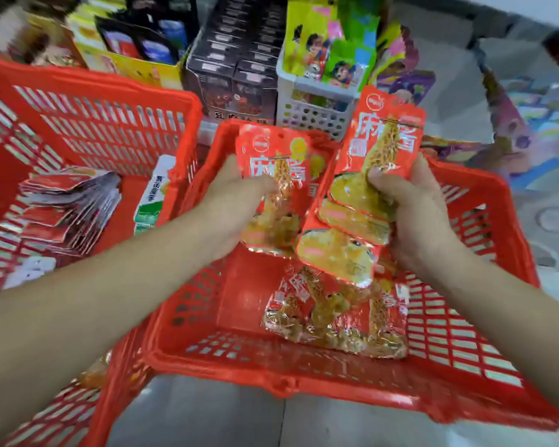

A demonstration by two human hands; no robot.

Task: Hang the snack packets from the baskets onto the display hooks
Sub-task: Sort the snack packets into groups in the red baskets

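Over the near red basket (304, 385) my right hand (417, 214) grips a fanned stack of red snack packets (378, 162), held upright. My left hand (236, 201) holds one more red packet (275, 188) upright, just left of that stack. A few loose packets of the same kind (333, 317) lie on the basket's floor below both hands. No display hooks are in view.
A second red basket (88, 101) at the left holds a stack of red-and-silver packets (68, 208) and a green-white pack (152, 195). Behind stand black boxes (236, 69), a white basket (310, 114) of bright packets and yellow cartons. Grey floor lies below.
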